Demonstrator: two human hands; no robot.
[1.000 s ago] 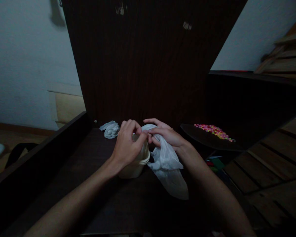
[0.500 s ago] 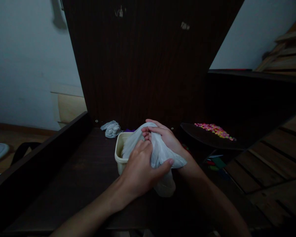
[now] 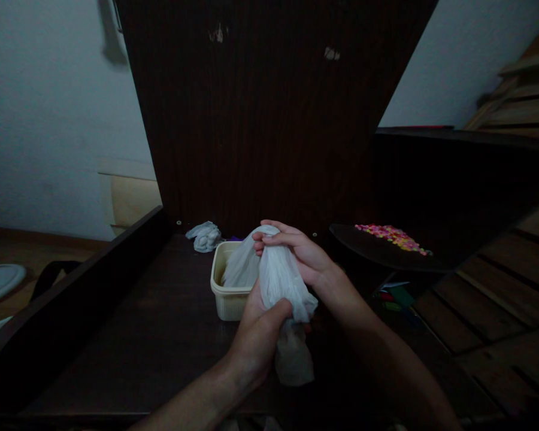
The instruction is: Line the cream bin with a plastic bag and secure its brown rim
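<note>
A thin white plastic bag (image 3: 276,278) hangs between both hands over a dark wooden surface (image 3: 161,335). My right hand (image 3: 303,254) pinches the bag's top edge with closed fingers. Lower down, my left hand (image 3: 258,332) is wrapped round the middle of the bag, thumb over it, and the bag's lower end dangles below that fist. One part of the bag drapes into a cream plastic tub (image 3: 229,293) that stands open just left of the hands.
A crumpled white bag (image 3: 204,235) lies at the back by the tall dark upright panel (image 3: 269,114). A dark tray (image 3: 363,251) with several pink and yellow small pieces (image 3: 390,235) sits to the right. A raised dark rail (image 3: 72,305) borders the left; wooden slats (image 3: 498,287) lie right.
My left hand left the tub's rim, crossed to the bag and slid down it, closing round its middle. The bag went from loose and spread to gathered into a narrow bunch.
</note>
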